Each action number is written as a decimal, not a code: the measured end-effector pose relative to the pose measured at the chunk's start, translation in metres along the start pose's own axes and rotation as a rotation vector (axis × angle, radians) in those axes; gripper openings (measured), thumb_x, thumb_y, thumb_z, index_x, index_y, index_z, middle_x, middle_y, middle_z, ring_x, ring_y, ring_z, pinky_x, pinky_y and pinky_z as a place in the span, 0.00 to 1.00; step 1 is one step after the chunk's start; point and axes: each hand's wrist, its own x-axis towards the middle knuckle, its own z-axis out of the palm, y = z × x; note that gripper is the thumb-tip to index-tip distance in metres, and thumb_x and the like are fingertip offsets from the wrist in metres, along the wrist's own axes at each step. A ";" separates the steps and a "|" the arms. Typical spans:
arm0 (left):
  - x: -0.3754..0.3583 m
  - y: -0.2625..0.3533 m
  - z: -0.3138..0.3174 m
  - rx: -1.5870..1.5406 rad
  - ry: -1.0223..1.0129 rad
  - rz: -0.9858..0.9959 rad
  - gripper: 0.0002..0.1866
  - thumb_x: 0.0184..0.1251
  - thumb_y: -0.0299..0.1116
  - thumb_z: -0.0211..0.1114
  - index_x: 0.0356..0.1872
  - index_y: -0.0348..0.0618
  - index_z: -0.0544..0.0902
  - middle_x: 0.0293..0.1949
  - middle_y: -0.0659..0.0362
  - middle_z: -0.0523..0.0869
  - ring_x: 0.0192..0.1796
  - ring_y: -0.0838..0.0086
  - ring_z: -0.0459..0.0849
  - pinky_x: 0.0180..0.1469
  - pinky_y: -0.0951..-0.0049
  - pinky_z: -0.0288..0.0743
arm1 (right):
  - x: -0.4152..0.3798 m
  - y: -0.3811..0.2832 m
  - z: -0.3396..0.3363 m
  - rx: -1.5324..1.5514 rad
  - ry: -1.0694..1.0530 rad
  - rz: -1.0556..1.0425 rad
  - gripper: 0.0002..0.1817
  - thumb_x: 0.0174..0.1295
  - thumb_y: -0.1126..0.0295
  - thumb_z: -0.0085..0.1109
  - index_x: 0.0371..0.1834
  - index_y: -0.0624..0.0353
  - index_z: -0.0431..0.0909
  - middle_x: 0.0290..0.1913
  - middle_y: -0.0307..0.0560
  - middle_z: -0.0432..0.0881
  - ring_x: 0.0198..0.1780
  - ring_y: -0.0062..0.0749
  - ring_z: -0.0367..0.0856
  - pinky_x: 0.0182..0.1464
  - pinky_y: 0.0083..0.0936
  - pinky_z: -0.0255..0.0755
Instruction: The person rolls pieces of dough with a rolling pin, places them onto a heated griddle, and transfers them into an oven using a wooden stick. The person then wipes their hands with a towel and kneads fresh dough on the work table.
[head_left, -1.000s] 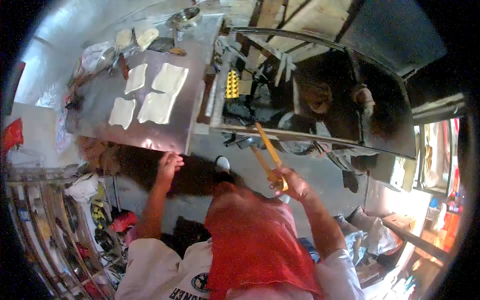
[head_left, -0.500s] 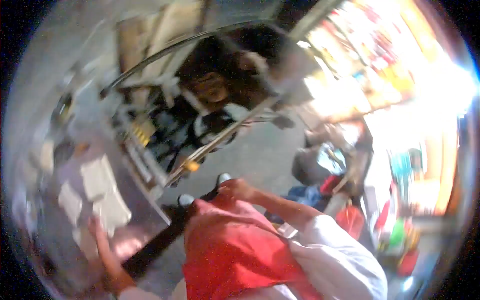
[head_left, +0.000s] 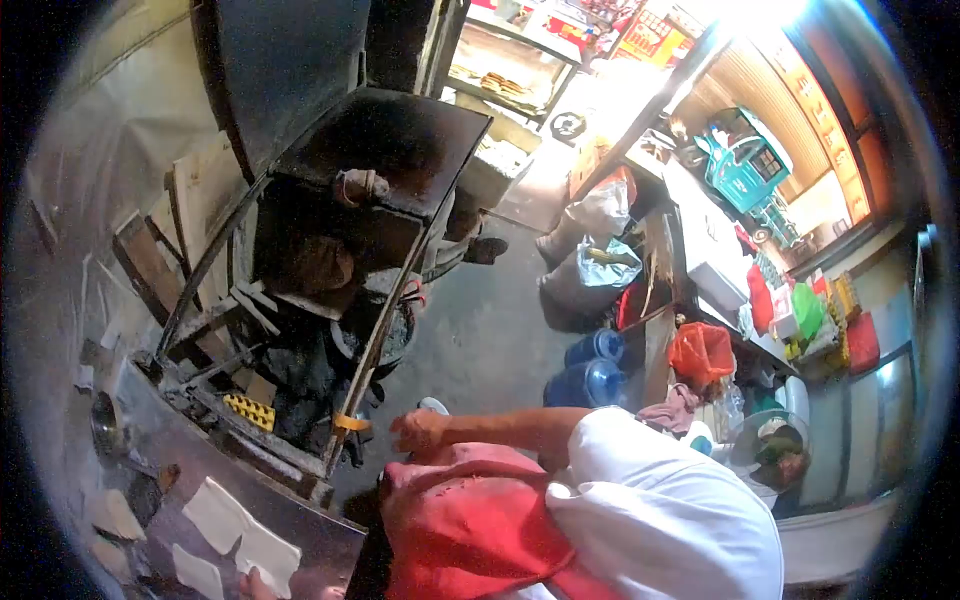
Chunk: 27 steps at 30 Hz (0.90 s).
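Very bright at the top right, by the shop shelves (head_left: 640, 35), white with glare from outside. Dim and shadowy on the left around the black oven (head_left: 370, 170). Shiny spots on the metal table (head_left: 330, 545) at the bottom left. Round fish-eye view, bent hard at the sides, with black corners all round. Soft and a bit fuzzy everywhere, most of all near the rim. Grainy in the dark parts.

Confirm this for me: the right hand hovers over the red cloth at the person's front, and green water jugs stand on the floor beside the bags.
Wrong in one respect: the water jugs are blue, not green, as the head view shows. The rest holds: the right hand is over the red cloth, and the jugs stand on the floor near the bags.
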 end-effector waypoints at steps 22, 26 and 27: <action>-0.212 0.523 0.141 -0.956 -0.594 0.264 0.23 0.81 0.42 0.53 0.69 0.42 0.66 0.59 0.57 0.78 0.56 0.75 0.76 0.57 0.71 0.74 | 0.120 0.028 -0.202 0.923 0.076 -0.090 0.14 0.71 0.70 0.61 0.57 0.62 0.78 0.43 0.43 0.86 0.44 0.27 0.83 0.49 0.29 0.80; -0.212 0.640 0.163 -1.006 -0.555 0.235 0.24 0.82 0.44 0.52 0.69 0.43 0.66 0.61 0.56 0.77 0.60 0.73 0.76 0.56 0.67 0.77 | 0.152 0.045 -0.334 0.874 0.091 0.005 0.14 0.71 0.70 0.60 0.56 0.62 0.80 0.48 0.45 0.87 0.48 0.30 0.84 0.53 0.32 0.81; -0.207 0.673 0.161 -1.028 -0.527 0.304 0.24 0.82 0.45 0.52 0.70 0.43 0.65 0.61 0.56 0.77 0.60 0.73 0.76 0.55 0.66 0.78 | 0.161 0.037 -0.375 0.898 0.082 -0.014 0.14 0.72 0.70 0.59 0.56 0.62 0.80 0.48 0.46 0.87 0.48 0.30 0.85 0.54 0.32 0.81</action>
